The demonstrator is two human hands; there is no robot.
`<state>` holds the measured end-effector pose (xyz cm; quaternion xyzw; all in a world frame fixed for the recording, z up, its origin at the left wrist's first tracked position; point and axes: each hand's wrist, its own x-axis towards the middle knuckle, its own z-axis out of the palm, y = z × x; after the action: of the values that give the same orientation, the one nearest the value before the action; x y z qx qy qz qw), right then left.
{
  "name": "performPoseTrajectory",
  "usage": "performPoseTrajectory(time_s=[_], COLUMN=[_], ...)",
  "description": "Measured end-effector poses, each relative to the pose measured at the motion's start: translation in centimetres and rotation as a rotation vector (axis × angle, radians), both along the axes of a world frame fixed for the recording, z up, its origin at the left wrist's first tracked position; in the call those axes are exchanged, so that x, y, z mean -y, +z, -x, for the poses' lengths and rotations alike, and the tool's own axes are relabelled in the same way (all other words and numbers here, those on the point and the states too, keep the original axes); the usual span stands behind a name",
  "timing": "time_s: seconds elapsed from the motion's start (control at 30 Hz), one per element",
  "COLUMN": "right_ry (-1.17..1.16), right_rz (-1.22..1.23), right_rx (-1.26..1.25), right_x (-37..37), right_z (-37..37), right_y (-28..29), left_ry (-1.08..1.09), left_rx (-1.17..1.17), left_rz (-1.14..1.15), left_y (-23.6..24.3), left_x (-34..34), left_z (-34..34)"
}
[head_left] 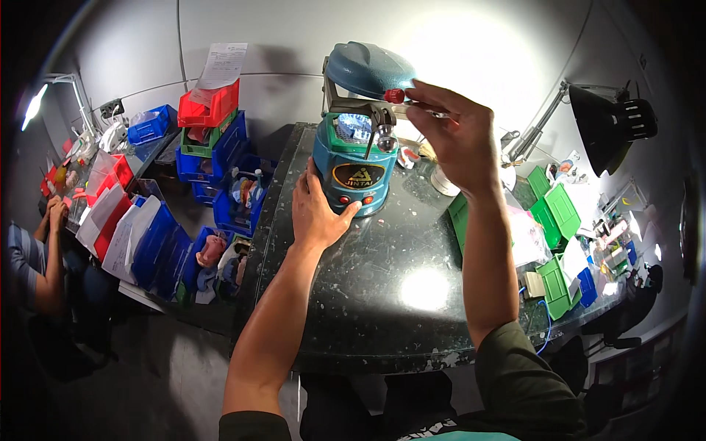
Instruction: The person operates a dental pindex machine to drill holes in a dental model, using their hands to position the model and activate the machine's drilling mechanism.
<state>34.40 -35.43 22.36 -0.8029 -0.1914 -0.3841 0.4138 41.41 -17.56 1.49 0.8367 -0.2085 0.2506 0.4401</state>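
A blue-green vacuum forming machine (342,170) stands upright on the black worktop, its rounded heater hood (370,67) raised over a grey frame. On its top lies a white and blue patterned piece (354,126), whose kind I cannot make out. My left hand (318,209) grips the machine's lower left side, fingers round the body and thumb by the red front buttons (357,200). My right hand (460,136) is raised at the right of the hood, fingers bent beside a red knob (395,95). Something thin and shiny shows between these fingers; its kind is unclear.
Stacked red, green and blue bins (209,110) stand left of the worktop (353,294). Green boxes (559,209) and a black lamp (610,125) are at the right. Another person's hands (55,209) show at far left. A pale round spool (443,181) sits behind my right forearm.
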Motion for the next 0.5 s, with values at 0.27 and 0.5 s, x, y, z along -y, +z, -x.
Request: performPoseTrajectory(time_s=[0.27, 0.5], right_ry=[-0.036, 0.244], right_rz=[-0.128, 0.104], right_rx=[-0.005, 0.312], right_x=[2.5, 9.1], right_z=[7.8, 11.5], right_y=[2.4, 4.4], left_ry=[0.012, -0.036], left_rx=[-0.014, -0.024], left_rz=[-0.003, -0.009], left_y=[0.0, 0.9], left_x=[-0.6, -0.2], left_z=[0.1, 0.4])
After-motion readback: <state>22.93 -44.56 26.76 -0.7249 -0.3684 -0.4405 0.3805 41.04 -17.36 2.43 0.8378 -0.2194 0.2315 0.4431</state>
